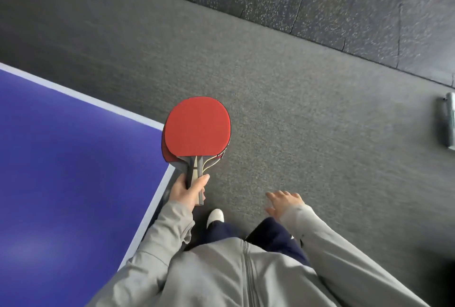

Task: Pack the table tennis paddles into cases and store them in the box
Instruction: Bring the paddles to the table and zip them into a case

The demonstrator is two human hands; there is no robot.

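Your left hand (188,192) clenched the handles of two stacked red-faced wooden paddles (198,127), their blades rising beyond your fingers just off the blue table (73,159) corner. Your right hand (283,204) hung slack, farther from that corner.

Left grip (188,191) clasps paddles (197,127); right grip (283,202) hangs loose.

A single wide-angle head-worn view looks steeply down over the wearer's torso, close above the left hand (187,191) and right hand (283,202). The table (61,159) corner lies left, the floor (295,109) far and right, with its far edges seemingly motion-blurred.
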